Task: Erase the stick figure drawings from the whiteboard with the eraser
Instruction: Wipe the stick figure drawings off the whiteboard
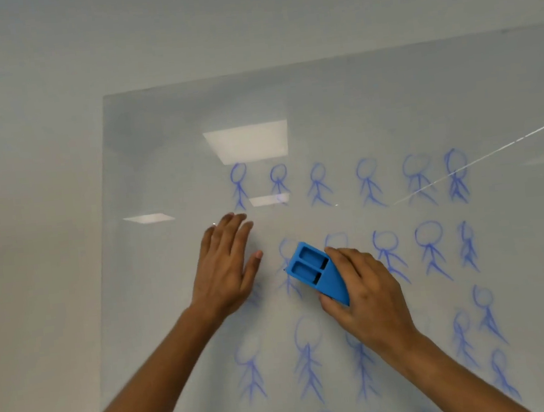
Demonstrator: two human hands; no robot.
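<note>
A glossy whiteboard [156,144] hangs on the wall and carries several rows of blue stick figures [369,182]. My right hand [367,293] grips a blue plastic eraser [318,271] and presses it on the second row, over a partly wiped figure. My left hand [226,267] lies flat on the board just left of the eraser, fingers spread, holding nothing. The figure under my left hand looks faint and smeared.
The board's left edge [106,243] meets a plain grey wall [21,198]. Ceiling lights reflect in the board above the top row [247,141]. More stick figures continue below my arms to the frame's bottom edge.
</note>
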